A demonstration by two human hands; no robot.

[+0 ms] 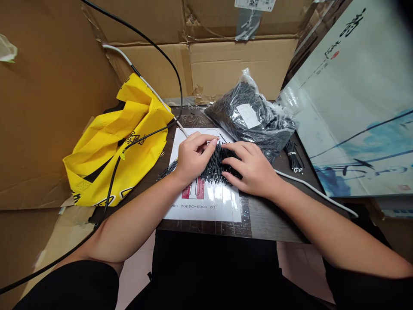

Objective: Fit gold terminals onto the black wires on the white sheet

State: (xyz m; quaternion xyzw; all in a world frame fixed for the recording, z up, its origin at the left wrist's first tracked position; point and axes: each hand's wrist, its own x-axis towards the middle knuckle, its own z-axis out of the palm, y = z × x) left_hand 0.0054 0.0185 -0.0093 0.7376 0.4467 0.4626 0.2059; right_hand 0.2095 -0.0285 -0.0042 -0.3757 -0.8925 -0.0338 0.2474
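Black wires [212,168] are heaped mid-frame on a printed sheet [222,215]. Left hand [192,158] is pinched narrow; contents cannot be told. Right hand [251,170] is spread wide, presumably so strands are steadied.

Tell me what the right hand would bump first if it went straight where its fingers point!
The right hand would likely bump the black wires first, but the depth is unclear.

On the table [274,219], a pile of wires [212,170] lies on a sheet [222,213]. Left of the sheet is a cloth [142,146]; behind it to the right, a plastic bag [254,116], with cardboard [238,71] behind.
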